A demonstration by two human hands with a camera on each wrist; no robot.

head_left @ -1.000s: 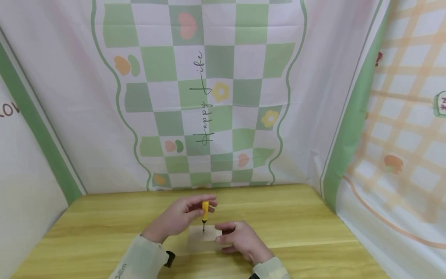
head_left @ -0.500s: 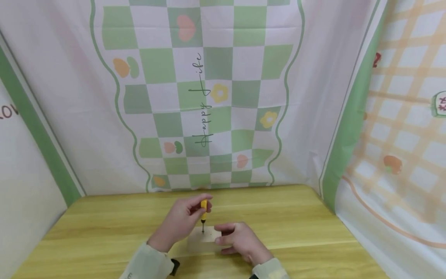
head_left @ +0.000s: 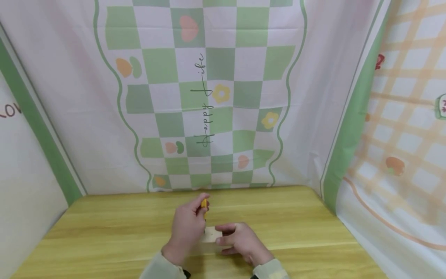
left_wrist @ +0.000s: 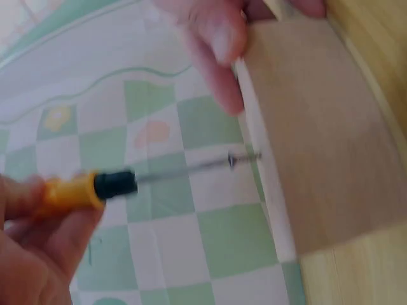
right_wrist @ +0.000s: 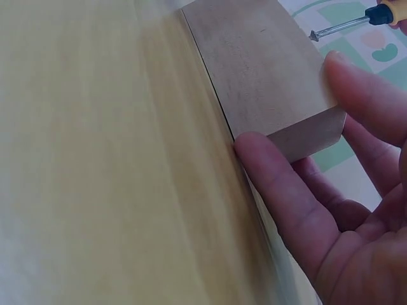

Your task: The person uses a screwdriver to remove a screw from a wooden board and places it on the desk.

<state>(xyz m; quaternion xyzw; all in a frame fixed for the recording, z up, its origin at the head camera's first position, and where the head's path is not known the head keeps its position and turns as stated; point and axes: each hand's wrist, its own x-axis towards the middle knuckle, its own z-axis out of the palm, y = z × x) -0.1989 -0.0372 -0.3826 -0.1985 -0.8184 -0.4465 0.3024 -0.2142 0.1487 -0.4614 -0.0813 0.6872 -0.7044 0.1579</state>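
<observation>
My left hand [head_left: 188, 228] grips the yellow handle of a screwdriver [left_wrist: 70, 192], its black collar and metal shaft pointing down at a wooden block [head_left: 211, 235]. In the left wrist view the shaft's tip meets the head of a screw [left_wrist: 241, 159], which stands part way out of the block's narrow top face. My right hand [head_left: 242, 242] holds the block's right end between thumb and fingers, steady on the table. A small dark hole shows in the top face, right of the screw. From the head view, my left hand covers the block's left part.
The wood-grain table [head_left: 296, 217] spreads around both hands. Behind it hangs a green-and-white checked curtain [head_left: 223, 116], with an orange-checked cloth [head_left: 397, 116] along the right side.
My left hand has turned and its wrist has swung to the right, its fingers closing further round the screwdriver handle. My right hand and the block have stayed in place.
</observation>
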